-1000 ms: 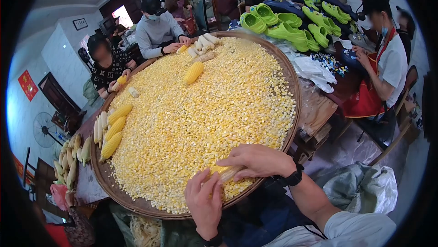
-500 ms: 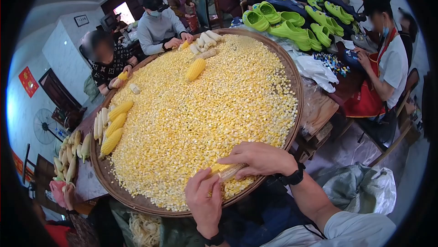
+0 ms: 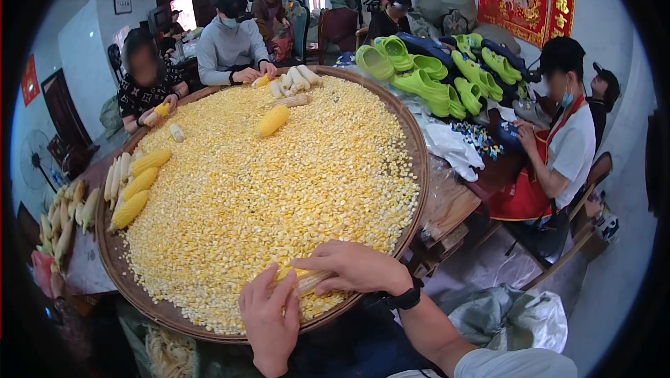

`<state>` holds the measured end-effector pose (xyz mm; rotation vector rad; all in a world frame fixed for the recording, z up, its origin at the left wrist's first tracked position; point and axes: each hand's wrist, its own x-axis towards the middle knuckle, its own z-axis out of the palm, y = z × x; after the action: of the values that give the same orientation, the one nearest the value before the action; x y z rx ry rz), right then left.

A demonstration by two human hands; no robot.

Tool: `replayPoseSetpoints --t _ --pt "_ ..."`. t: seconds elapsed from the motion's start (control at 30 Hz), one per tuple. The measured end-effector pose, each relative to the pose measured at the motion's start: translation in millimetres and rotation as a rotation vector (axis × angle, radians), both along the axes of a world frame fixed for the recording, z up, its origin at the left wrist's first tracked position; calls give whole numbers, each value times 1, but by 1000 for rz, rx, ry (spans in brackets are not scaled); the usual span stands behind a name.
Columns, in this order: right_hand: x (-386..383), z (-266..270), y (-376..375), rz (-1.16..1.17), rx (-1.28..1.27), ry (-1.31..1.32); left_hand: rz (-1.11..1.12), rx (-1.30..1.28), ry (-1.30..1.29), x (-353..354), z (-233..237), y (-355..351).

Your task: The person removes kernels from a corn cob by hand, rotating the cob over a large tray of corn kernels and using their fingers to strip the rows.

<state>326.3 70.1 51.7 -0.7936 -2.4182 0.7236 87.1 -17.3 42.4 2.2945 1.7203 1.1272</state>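
A partly stripped corn cob lies between my two hands at the near edge of a big round tray. My left hand grips its left end. The fingers of my right hand are wrapped over its right part, with the index finger along the top. Bare pale cob shows beside a strip of yellow kernels. Loose corn kernels cover most of the tray around and beyond my hands.
Whole yellow ears and stripped cobs lie along the tray's left and far edges. Two people handle corn across from me. Green clogs are piled at the back right, near a seated person in a red apron. Unpeeled corn lies at left.
My view has tilted up and turned right, so the tray and hands appear further left and the red wall hangings show more fully. Both hands stay on the corn cob.
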Motion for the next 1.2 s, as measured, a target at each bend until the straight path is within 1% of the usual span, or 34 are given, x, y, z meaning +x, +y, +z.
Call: replayPoseSetpoints --t 0.2,0.3,0.43,0.53,0.63,0.73,0.93,1.03,1.2 --pt "0 2 0 -5 2 -40 -3 34 -75 -2 -3 -2" --pt "-1 4 0 -12 10 -42 0 23 -137 -7 -15 -2" --pt "0 3 -1 -19 6 -46 22 -47 -204 -1 -2 -2" --pt "0 2 -1 -16 -7 -27 5 -8 -48 1 0 0" --pt "0 3 -1 -20 -11 -39 -13 -19 -42 -2 -4 1" --pt "0 2 0 -6 6 -34 -25 32 -43 -3 -2 1" --pt "0 4 0 -1 25 -56 -33 -38 -150 -6 -7 0" --pt "0 -2 1 -3 48 -26 -43 18 -151 -5 -6 0" --pt "0 -2 1 0 36 -7 -30 13 -136 -1 0 0"
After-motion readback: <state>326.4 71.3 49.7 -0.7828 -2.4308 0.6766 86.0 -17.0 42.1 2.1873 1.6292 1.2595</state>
